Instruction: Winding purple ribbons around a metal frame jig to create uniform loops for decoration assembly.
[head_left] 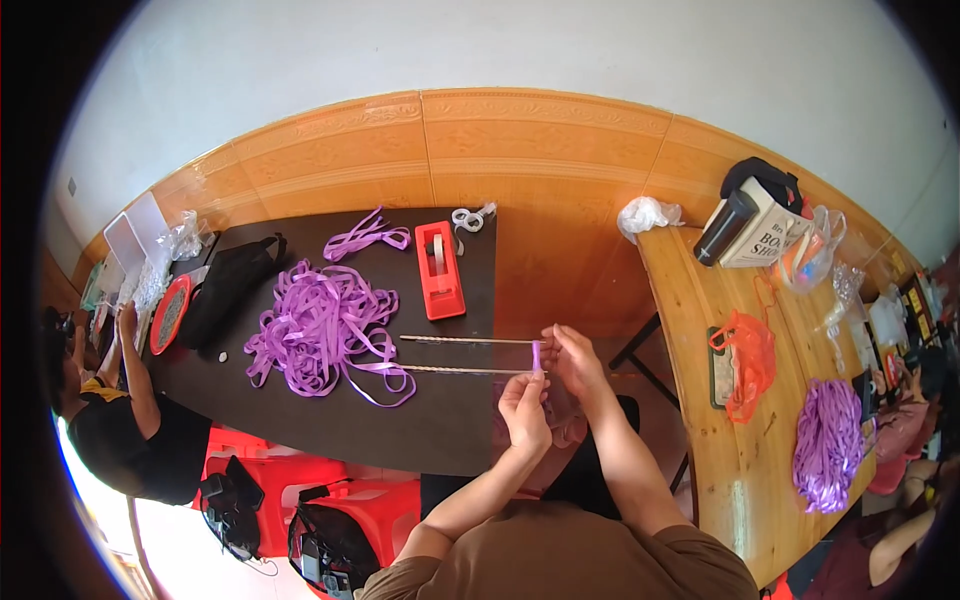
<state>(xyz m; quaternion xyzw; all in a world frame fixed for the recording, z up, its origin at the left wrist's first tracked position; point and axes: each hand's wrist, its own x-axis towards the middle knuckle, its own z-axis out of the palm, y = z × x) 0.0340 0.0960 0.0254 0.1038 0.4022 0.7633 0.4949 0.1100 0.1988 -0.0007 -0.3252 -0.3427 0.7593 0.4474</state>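
Observation:
Two thin rods (470, 340) reach out side by side over the right edge of the dark table, with a short band of purple ribbon (537, 357) across their near ends. My left hand (525, 408) is closed, thumb and fingers pinching the ribbon at the lower rod's end. Beside the upper rod's end, my right hand (575, 362) has its fingers curled against the ribbon; its palm side is partly hidden. A loose heap of purple ribbon (322, 325) lies on the table to the left, with loops near the rods' far ends.
A red tape dispenser (440, 270), white-handled scissors (468, 219) and a black bag (232, 290) lie on the dark table (400, 435). On the wooden table (720, 480) at right are an orange-red plastic bag (750, 365) and a purple ribbon bundle (828, 445). People sit at both sides.

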